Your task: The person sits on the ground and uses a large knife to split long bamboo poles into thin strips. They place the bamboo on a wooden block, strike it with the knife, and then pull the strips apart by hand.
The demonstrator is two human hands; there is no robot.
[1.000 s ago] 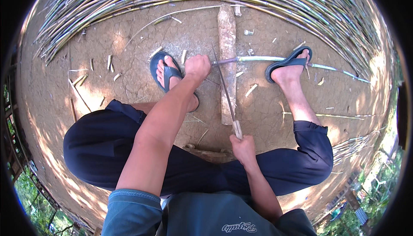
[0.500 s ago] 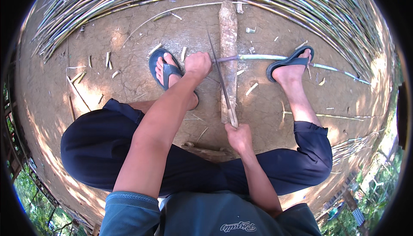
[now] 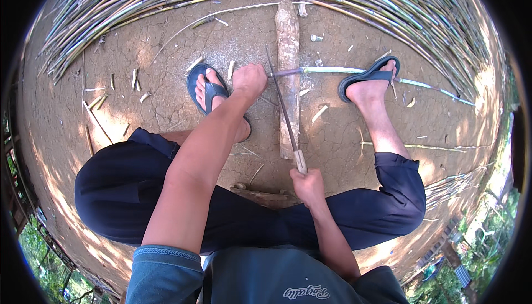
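Note:
My left hand (image 3: 250, 79) is closed round one end of a bamboo stalk (image 3: 327, 69), which runs rightward across a wooden log (image 3: 287, 43) and under my right foot. In my right hand (image 3: 308, 186) is the pale wooden handle of a saw (image 3: 285, 110) with a long, narrow, dark blade. Its teeth are too small to make out. The blade slants up and left, crossing the stalk just right of my left fist, at the log's left side. My fingers hide the stalk's left end.
A large heap of long bamboo stalks (image 3: 183, 2) curves across the far side. My feet in dark flip-flops (image 3: 208, 89) stand either side of the log. Short cut pieces (image 3: 320, 113) and pale dust lie scattered on the cracked earth. More thin stalks (image 3: 451, 187) lie at the right.
My right hand has drawn the saw back toward me, so its tip sits nearer the stalk. My left hand keeps its hold on the stalk. The whole view has shifted slightly.

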